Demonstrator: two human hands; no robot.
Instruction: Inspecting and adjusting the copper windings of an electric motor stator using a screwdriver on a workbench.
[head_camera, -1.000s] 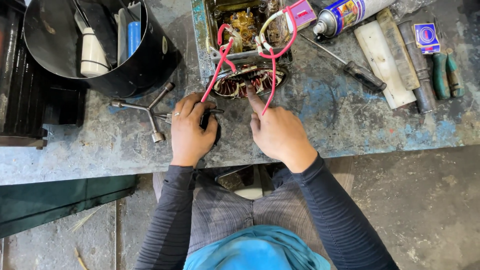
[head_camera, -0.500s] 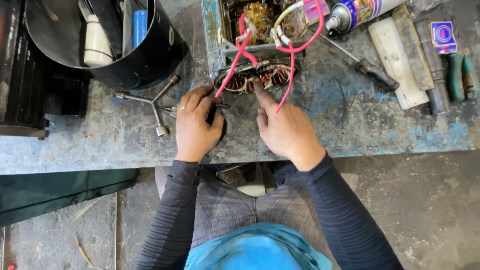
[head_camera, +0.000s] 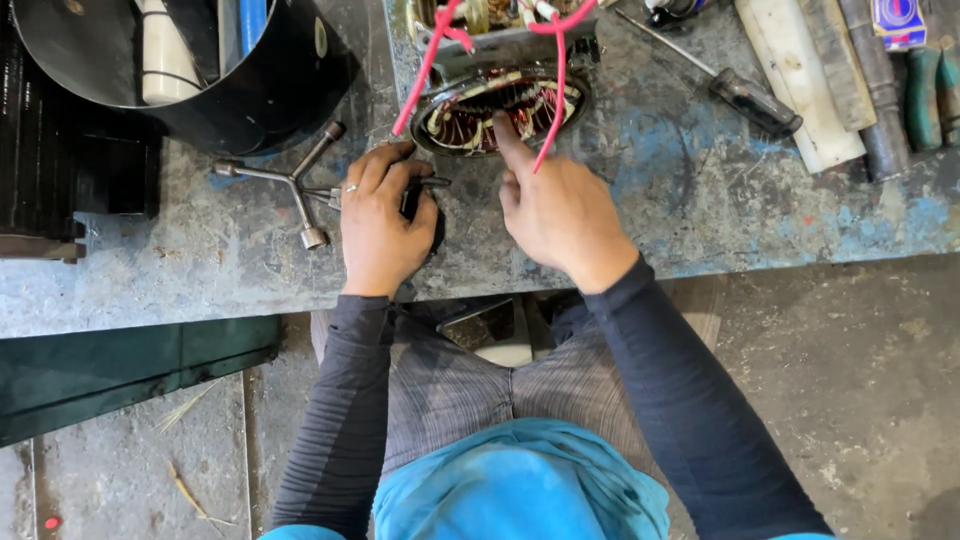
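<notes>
1. The motor winding (head_camera: 500, 108) – a round metal ring with copper coils inside – lies on the worn blue-grey bench (head_camera: 690, 190), at 12 o'clock from both hands.
2. The right hand (head_camera: 560, 205) has its index finger stretched out, and the tip touches the near rim of the winding; the other fingers are curled in and hold nothing.
3. The left hand (head_camera: 385, 220) is closed around a small dark tool (head_camera: 425, 190) – I cannot tell what kind; its tip points at 3 o'clock.
4. Two red wires (head_camera: 557, 95) run from the winding toward 12 o'clock, into a metal box (head_camera: 500, 40).
5. A cross-shaped wrench (head_camera: 290, 180) lies at 9 o'clock from the left hand, just beside it.
6. A black bucket (head_camera: 250, 95) stands at 10 o'clock.
7. A screwdriver (head_camera: 735, 88) lies at 2 o'clock from the right hand, well apart.
</notes>
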